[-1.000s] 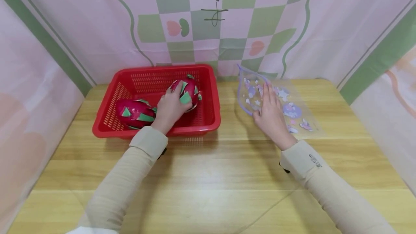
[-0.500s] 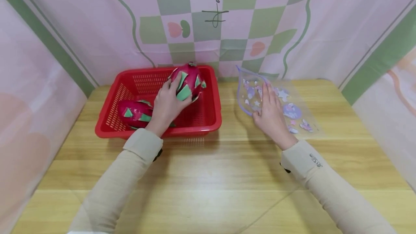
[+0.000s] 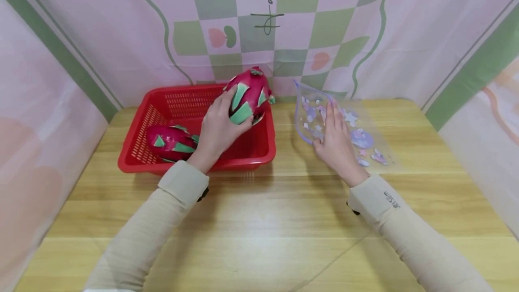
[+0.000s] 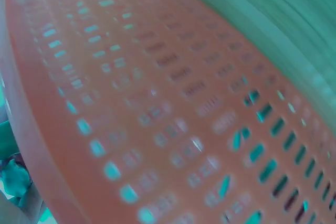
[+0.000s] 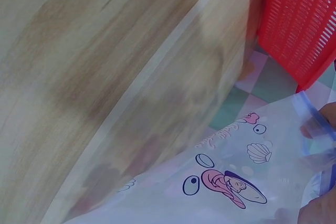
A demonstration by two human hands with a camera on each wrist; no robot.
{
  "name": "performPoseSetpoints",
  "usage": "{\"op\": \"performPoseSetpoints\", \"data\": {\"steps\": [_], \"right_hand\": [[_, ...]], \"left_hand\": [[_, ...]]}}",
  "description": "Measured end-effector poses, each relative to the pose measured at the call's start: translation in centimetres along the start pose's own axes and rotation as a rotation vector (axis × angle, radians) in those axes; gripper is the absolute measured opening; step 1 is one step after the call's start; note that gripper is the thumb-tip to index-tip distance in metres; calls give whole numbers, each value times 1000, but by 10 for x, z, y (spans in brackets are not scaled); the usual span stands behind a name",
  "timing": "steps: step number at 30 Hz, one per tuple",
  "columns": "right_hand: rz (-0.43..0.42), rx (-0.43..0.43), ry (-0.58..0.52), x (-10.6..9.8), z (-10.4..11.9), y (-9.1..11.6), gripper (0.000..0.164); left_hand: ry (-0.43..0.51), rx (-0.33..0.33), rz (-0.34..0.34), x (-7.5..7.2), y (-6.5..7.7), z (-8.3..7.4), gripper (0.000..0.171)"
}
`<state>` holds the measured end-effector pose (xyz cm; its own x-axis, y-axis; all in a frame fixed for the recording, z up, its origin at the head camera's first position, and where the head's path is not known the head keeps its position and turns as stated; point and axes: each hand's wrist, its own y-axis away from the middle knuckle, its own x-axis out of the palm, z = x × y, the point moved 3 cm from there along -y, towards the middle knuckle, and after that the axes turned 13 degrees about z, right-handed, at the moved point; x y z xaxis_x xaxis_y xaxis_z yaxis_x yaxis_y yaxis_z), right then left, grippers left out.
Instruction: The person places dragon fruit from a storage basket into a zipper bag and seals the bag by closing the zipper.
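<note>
My left hand (image 3: 219, 127) grips a pink dragon fruit (image 3: 254, 87) with green scales, tilted above the back right part of the red basket (image 3: 253, 161). A second dragon fruit (image 3: 168, 142) lies inside the basket on the left. In the left wrist view the basket's slotted wall (image 4: 131, 98) fills most of the frame; part of the hand (image 4: 29, 205) shows at lower left. My right hand (image 3: 338, 148) holds a clear zip bag (image 3: 362, 139) by its purple-edged mouth, which gapes toward the basket. The right wrist view shows fingers and thumb at the bag's edge (image 5: 310, 111).
The basket stands on a wooden table (image 3: 259, 229), near a patterned cloth backdrop (image 3: 259, 35). More cloth hangs at both sides. A strip of tabletop lies between the basket and the bag.
My left hand has lifted the dragon fruit from inside the basket, up and to the right, above the rim. The right hand and the bag have barely moved.
</note>
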<state>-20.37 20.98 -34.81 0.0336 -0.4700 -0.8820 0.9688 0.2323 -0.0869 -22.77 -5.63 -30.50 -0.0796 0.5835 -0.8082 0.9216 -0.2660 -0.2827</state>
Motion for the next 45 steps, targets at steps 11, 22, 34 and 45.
{"op": "performPoseSetpoints", "data": {"steps": [11,22,34,45], "right_hand": [[1,12,-15,-1,3,0,95],[-7,-3,-45,2,4,-4,97],[-34,-33,-49,0,10,-4,91],[-60,-52,-81,1,8,-4,89]], "left_hand": [[125,57,13,11,2,-31,75],[106,170,54,25,2,-47,72],[-3,219,131,36,0,-59,73],[-15,255,121,40,-1,-68,74]]}}
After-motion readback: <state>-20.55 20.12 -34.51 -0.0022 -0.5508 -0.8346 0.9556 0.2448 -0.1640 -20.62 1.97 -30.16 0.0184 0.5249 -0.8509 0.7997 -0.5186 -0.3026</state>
